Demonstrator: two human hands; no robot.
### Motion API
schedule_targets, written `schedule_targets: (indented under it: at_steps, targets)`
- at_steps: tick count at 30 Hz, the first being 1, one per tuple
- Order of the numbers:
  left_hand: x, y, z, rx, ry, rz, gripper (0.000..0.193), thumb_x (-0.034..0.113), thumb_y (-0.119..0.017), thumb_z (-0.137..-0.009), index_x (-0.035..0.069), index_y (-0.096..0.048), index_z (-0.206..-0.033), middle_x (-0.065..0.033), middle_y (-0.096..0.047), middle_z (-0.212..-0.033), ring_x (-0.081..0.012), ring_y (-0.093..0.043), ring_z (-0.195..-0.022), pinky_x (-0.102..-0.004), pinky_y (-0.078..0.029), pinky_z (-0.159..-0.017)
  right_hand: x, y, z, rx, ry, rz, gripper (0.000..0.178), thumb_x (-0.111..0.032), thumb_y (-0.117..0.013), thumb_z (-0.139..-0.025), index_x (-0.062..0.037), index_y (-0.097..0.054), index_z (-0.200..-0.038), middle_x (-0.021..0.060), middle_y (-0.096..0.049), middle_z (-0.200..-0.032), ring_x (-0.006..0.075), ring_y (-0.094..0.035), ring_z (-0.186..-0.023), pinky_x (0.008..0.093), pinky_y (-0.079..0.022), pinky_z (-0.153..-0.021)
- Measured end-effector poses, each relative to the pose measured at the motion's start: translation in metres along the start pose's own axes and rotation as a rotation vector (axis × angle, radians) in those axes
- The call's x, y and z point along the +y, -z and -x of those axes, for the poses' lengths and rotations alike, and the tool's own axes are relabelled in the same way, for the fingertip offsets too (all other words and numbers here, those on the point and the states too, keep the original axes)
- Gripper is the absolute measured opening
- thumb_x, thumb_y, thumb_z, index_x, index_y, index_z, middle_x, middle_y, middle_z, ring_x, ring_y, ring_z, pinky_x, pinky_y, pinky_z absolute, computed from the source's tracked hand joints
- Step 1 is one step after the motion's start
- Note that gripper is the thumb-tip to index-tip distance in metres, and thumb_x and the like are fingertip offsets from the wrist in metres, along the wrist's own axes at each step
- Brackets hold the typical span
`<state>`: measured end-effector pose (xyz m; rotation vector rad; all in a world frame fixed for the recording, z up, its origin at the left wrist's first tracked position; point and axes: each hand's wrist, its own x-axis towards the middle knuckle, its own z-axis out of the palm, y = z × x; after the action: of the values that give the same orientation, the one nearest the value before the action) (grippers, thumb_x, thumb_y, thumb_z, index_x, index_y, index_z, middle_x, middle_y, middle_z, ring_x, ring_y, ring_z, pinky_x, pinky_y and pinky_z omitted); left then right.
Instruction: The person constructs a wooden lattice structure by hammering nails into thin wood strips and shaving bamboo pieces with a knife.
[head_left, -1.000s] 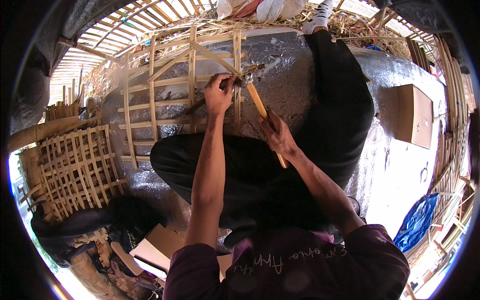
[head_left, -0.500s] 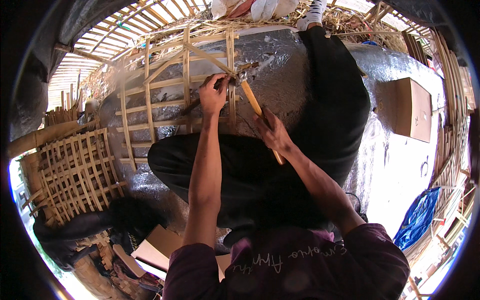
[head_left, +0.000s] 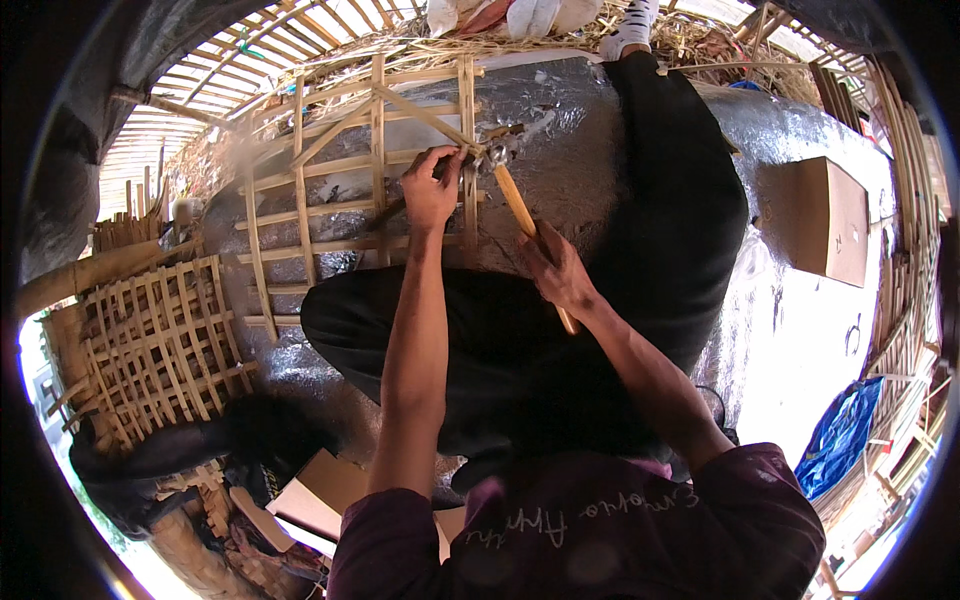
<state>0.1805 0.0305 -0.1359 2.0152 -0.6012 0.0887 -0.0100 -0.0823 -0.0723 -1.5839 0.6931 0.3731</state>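
Observation:
In my right hand (head_left: 560, 272) is a hammer (head_left: 516, 203), gripped around its wooden handle. Its metal head is beside the upper right joint of a bamboo lattice (head_left: 304, 200). Thin light strips cross to make this lattice, with slanting strips near its far side. My left hand (head_left: 432, 190) is closed in a pinch at that joint, where a slanting strip meets an upright one. Whatever lies between its fingertips is too small to make out. A dark stick (head_left: 385, 214) shows by my left wrist, under the lattice.
My black-clad legs (head_left: 680, 200) surround the work on a shiny silver sheet (head_left: 560, 90). A cardboard box (head_left: 845, 222) stands at right, with a blue tarp (head_left: 840, 435) nearer. A woven bamboo panel (head_left: 165, 340) is at left, an open carton (head_left: 325, 490) below, dry straw (head_left: 700, 55) beyond.
The hammer and my right hand have shifted slightly to the right, the head a little farther from my left fingertips. My left hand keeps its pinch at the same joint.

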Motion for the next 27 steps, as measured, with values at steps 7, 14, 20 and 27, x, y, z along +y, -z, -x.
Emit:
schedule_targets:
  at_steps: [7,14,20,27]
  targets:
    - [-0.005,0.000,-0.002,0.030,-0.105,-0.020,0.014,0.016,-0.071,-0.086,0.004,-0.067,-0.092,-0.0112,-0.068,-0.081,-0.0227,-0.067,-0.069,-0.0307,-0.050,-0.058,-0.009,0.002,-0.005,0.009,0.009,0.012,0.039,-0.041,-0.043,-0.102,-0.0042,-0.050,-0.113,0.0093,-0.052,-0.085,0.0183,-0.048,-0.076,0.0386,-0.043,-0.072]
    - [-0.003,-0.003,-0.002,0.033,-0.063,0.021,0.012,0.013,-0.072,-0.085,0.004,-0.067,-0.091,-0.0117,-0.068,-0.081,-0.0218,-0.066,-0.068,-0.0306,-0.050,-0.057,-0.003,0.000,0.000,0.031,0.037,-0.002,0.038,-0.041,-0.043,-0.102,-0.0041,-0.049,-0.110,0.0089,-0.053,-0.084,0.0181,-0.050,-0.075,0.0386,-0.044,-0.070]
    - [-0.006,-0.001,0.000,0.016,-0.030,-0.005,0.012,0.014,-0.073,-0.084,0.004,-0.067,-0.090,-0.0113,-0.067,-0.078,-0.0217,-0.065,-0.067,-0.0328,-0.050,-0.058,-0.014,0.003,-0.006,0.048,0.032,-0.012,0.040,-0.040,-0.044,-0.101,-0.0021,-0.049,-0.114,0.0120,-0.055,-0.084,0.0187,-0.051,-0.075,0.0389,-0.044,-0.070]
    - [-0.003,-0.003,-0.002,0.041,-0.104,-0.001,0.013,0.013,-0.073,-0.084,0.004,-0.066,-0.091,-0.0119,-0.067,-0.079,-0.0229,-0.066,-0.067,-0.0329,-0.050,-0.061,0.001,-0.001,-0.003,0.049,0.109,0.102,0.038,-0.039,-0.045,-0.101,-0.0019,-0.049,-0.110,0.0118,-0.053,-0.081,0.0171,-0.050,-0.071,0.0387,-0.044,-0.067]
